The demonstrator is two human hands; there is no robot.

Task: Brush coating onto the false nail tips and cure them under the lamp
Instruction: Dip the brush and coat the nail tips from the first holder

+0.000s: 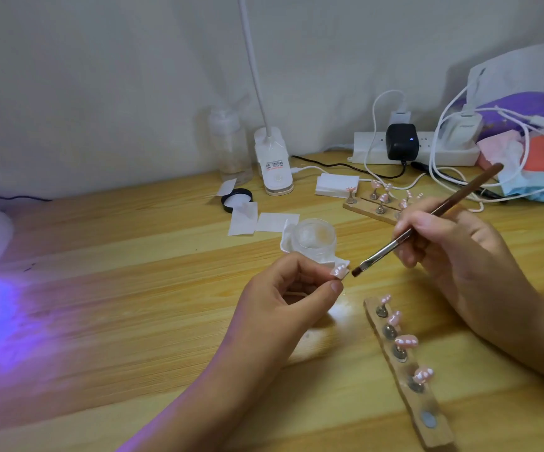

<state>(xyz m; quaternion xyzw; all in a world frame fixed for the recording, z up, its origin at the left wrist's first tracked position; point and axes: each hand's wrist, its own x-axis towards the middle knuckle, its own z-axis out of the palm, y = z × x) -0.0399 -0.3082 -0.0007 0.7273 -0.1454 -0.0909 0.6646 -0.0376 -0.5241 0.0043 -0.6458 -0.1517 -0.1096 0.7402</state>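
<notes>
Left hand (292, 290) is pinching a small pink false nail tip (338, 271), and right hand (453, 246) is gripping the brown-handled flat brush (427, 217) just beside it. Four more are sitting on the long wooden stand (440, 435), so I'm guessing most of the coating and curing's left.

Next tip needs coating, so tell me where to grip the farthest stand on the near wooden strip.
Pinch its metal base, below the pink tip, coming from the left. The tip sits on top leaning right, and another stand crowds the near side, so a left pinch probably spares the surface.
</notes>
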